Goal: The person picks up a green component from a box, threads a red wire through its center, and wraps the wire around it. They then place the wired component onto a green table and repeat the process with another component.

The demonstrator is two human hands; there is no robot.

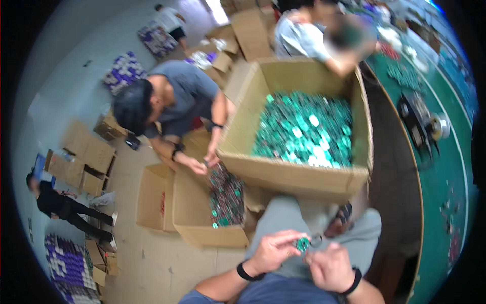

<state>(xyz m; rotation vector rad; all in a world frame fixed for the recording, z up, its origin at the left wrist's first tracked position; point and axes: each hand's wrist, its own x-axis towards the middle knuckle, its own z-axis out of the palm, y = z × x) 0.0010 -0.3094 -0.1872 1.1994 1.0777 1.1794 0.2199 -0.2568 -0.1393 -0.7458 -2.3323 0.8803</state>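
Fingers of left hand (271, 252) and right hand (330, 267) pinch a green disc (302, 244) below a disc-filled cardboard box (296, 175).

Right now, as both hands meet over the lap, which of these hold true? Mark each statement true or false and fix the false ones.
1. Both hands pinch one small round green piece. True: the left hand and right hand meet on the small round green piece.
2. The large open cardboard box is empty. False: the large open cardboard box holds a heap of green pieces.
3. A crouching person in a grey shirt reaches over a smaller cardboard box. True: the crouching person has both hands above the smaller cardboard box.
4. Both wrists are bare. False: each wrist wears a black band.
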